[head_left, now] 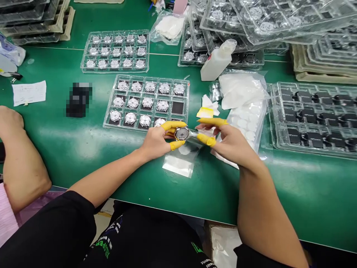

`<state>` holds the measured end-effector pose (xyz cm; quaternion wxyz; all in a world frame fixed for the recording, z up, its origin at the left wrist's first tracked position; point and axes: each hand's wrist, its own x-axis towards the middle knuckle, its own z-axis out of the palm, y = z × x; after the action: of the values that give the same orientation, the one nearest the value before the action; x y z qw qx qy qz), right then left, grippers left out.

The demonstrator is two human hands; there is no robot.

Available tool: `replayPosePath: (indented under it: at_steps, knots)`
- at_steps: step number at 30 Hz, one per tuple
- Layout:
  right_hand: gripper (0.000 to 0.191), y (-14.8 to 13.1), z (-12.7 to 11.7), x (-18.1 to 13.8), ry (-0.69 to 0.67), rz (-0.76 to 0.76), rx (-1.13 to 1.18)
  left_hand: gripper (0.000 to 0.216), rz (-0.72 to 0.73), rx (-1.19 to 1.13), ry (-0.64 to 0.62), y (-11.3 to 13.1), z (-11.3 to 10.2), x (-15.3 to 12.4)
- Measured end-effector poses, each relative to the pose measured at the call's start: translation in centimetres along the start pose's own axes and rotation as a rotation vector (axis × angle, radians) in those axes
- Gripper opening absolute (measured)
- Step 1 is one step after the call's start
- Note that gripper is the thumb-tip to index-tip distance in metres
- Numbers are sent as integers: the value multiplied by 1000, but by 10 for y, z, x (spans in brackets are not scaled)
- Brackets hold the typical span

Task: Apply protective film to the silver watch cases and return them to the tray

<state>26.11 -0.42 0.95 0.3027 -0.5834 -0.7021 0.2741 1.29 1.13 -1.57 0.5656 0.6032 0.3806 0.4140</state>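
My left hand (156, 140), in yellow finger cots, pinches a round silver wristwatch (182, 133) by its rim. My right hand (224, 141), also in finger cots, pinches a strip of clear plastic film (199, 133) running from the watch, close beside it. A flat clear plastic bag (180, 163) lies on the green mat just beneath the hands. Right behind my left fingers is a clear compartment tray (146, 82) holding rows of similar watches on black pads. The watch's strap and back are hidden.
A co-worker's forearm (22, 160) rests at the left. Another watch tray (115, 51), a white plastic bottle (219, 59), a bag of white pads (241, 89) and a tray of black pieces (314, 119) sit on the green mat (64, 149). Stacked trays crowd the back.
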Motion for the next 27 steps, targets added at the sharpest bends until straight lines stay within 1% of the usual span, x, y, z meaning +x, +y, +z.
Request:
replayPosePath:
  at_steps: [2,6,10,13,15,18,21,22,24,25,27]
  knots:
    - [33,-8,2,-3,-38,48,33,53,43,41,3,1,0,-1]
    - [32,-15,1,-5,-11,113,89,51,91,124,-21,4,-2,-1]
    - [32,-16,-1,-6,-5,114,118,50,98,80,-91,5,-3,0]
    - [32,-18,2,-6,-13,99,94,52,32,37,-90,5,-2,0]
    - [25,-17,6,-5,1,61,42,54,-27,5,-72,6,-2,0]
    - [13,-15,9,-4,60,-53,-88,59,-146,-96,-58,9,-1,3]
    - [8,-18,4,-4,99,-183,-152,63,-273,-189,-29,12,0,6]
    - [8,-20,1,-4,91,-217,-112,63,-298,-196,-12,13,0,7]
    - [17,-28,-2,-4,83,-237,115,62,-313,-183,12,13,0,8]
    - [24,-32,-1,-5,105,-205,271,62,-310,-169,15,13,0,8]
    - [35,-39,6,-5,180,-65,509,60,-298,-144,-13,11,0,8]
